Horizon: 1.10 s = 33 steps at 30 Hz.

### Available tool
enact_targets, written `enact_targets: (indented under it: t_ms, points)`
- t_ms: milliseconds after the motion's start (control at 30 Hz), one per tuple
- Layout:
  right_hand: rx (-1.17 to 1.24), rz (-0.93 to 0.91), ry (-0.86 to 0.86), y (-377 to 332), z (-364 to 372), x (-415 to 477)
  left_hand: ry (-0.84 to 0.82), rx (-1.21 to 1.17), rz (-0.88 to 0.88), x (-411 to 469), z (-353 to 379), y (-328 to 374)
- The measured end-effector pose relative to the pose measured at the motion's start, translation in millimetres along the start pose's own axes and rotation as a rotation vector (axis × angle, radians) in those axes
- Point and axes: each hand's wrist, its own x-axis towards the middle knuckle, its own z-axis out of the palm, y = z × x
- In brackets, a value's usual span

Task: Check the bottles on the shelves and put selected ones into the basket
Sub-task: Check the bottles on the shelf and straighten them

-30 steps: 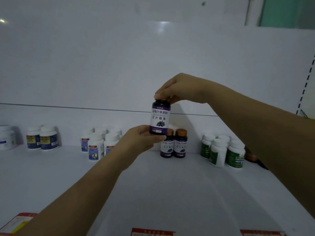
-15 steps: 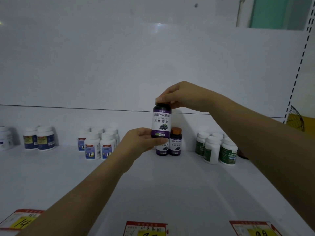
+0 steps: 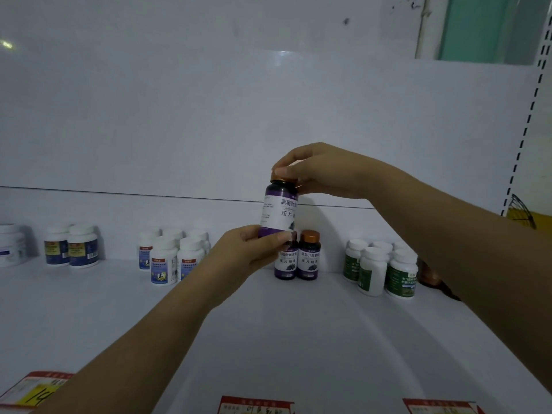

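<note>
A dark bottle with a purple-and-white label point(image 3: 279, 210) and an orange cap is held upright above the white shelf point(image 3: 298, 339). My left hand point(image 3: 254, 249) grips its base from below. My right hand point(image 3: 316, 171) pinches the cap from above. Two matching purple bottles point(image 3: 298, 258) stand on the shelf just behind and below it. The basket is not in view.
White bottles with blue labels point(image 3: 170, 256) stand to the left, blue-and-yellow labelled jars point(image 3: 71, 248) farther left. Green-labelled white bottles point(image 3: 382, 270) stand at the right. Red and yellow price tags point(image 3: 257, 406) line the shelf's front edge. A perforated upright point(image 3: 528, 115) bounds the right side.
The bottle has turned in my hands, so the label now faces more to the right and the orange cap shows. The view has shifted slightly; both hands keep their hold.
</note>
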Motion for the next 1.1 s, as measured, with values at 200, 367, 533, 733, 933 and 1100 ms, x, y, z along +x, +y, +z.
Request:
enact_targets:
  t_ms: [200, 367, 533, 733, 933, 1100]
  points:
    - [-0.211, 0.071, 0.036, 7, 11, -1, 0.299, 0.185, 0.084, 1, 10, 0]
    - [-0.333, 0.106, 0.17, 11, 12, 6, 0.416, 0.183, 0.162, 1, 21, -2]
    - [-0.421, 0.18, 0.186, 4, 9, 9, 0.514, 0.252, 0.191, -2, 23, -3]
    - [-0.3, -0.018, 0.076, 3, 6, 5, 0.237, 0.305, 0.04, -2, 13, 5]
    - [-0.136, -0.068, 0.017, 13, 12, 4, 0.276, 0.344, 0.049, 3, 9, 2]
    - [-0.39, 0.031, 0.076, 14, 16, 11, 0.458, 0.333, 0.135, 6, 18, -4]
